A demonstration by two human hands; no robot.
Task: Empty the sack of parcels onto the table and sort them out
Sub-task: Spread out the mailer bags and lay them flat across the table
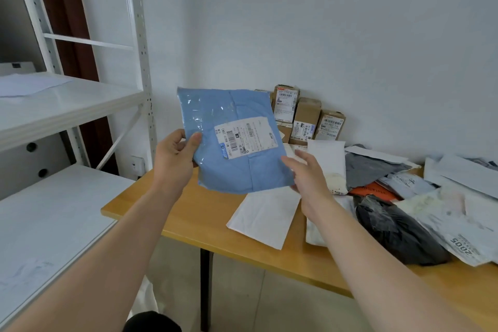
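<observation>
The left hand (172, 159) is gripping a blue poly mailer (229, 116) by its left edge, thumb on the front and fingers behind, holding it up above the tabletop (204, 213) with its shipping label (246, 139) facing the camera. The right hand (307, 178) is meeting the mailer's lower right edge with fairly straight fingers; I cannot tell whether it is pinching. More parcels are lying beneath: a white mailer (265, 214), a black bag (396, 232), and cardboard boxes (307, 118) against the wall.
</observation>
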